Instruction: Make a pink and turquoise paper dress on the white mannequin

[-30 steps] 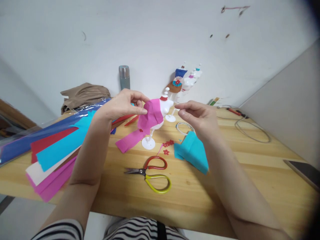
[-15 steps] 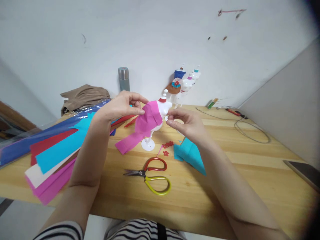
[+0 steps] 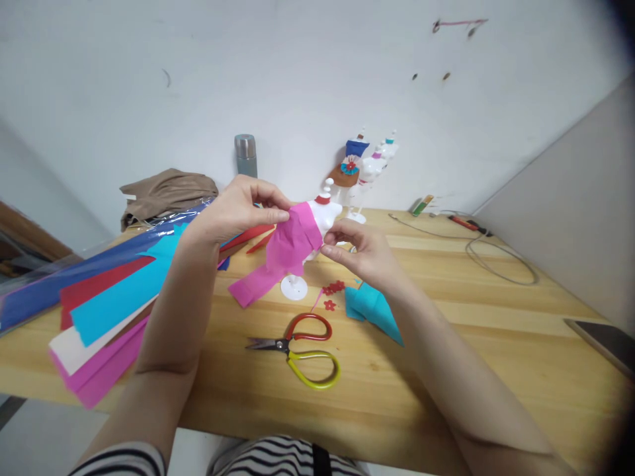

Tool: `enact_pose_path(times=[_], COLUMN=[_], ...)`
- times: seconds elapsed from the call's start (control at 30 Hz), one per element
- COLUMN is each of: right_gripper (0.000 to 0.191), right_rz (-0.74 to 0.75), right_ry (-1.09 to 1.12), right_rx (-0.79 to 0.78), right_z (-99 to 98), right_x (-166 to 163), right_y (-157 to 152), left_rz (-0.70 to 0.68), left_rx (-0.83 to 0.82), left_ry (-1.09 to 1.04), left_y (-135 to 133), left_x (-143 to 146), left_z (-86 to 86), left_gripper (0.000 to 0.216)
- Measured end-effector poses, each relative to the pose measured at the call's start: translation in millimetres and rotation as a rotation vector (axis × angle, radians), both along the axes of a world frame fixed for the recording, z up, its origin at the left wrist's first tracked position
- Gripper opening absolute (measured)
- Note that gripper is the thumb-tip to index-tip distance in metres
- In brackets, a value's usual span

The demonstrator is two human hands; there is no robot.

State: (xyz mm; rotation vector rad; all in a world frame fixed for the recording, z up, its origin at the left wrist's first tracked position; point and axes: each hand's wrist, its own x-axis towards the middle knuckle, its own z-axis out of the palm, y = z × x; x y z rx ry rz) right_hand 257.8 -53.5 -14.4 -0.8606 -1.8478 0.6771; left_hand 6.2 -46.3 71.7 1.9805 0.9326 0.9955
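A small white mannequin bust [image 3: 325, 215] with a red collar stands on a round white base [image 3: 294, 287] in the middle of the wooden table [image 3: 446, 357]. A strip of pink crepe paper [image 3: 282, 254] is draped round its torso and trails down to the left. My left hand [image 3: 243, 210] pinches the paper's upper edge at the bust's left side. My right hand [image 3: 360, 251] has its fingers closed against the bust's right side, at the paper's edge.
Scissors [image 3: 297, 347] with red and yellow handles lie in front of the bust. Small red paper flowers [image 3: 331, 294] and folded teal paper [image 3: 372, 309] are to its right. Coloured paper sheets [image 3: 99, 304] fan out at left. Dressed busts [image 3: 360, 168], a flask [image 3: 245, 155], cables and a phone sit further off.
My right hand has moved left from above the teal paper onto the bust's right side. The left hand has kept its pinch on the pink paper.
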Motion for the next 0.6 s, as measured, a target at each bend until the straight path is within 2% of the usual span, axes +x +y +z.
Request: enact_pose_path(times=[0.17,0.27,0.4,0.6], right_gripper=[0.027,0.035,0.031,0.029], right_rz=[-0.011,0.031,0.091,0.079], right_ry=[0.049,0.065,0.052,0.062], right_rx=[-0.022,-0.078,-0.102,-0.096], right_z=[0.5,-1.0,-4.8,-7.1], right_x=[-1,-2,-6,-11], right_y=[1,1,1,1], left_rz=[0.013,0.032,0.042,0.02], left_rx=[0.03,0.073,0.112,0.09], left_ry=[0.004,0.049,0.061,0.043], left_y=[1,2,2,2], left_x=[3,3,2,1], left_z=[-2.0,-2.1,-2.8,-4.4], left_gripper=[0.013,0.014,0.014,0.014])
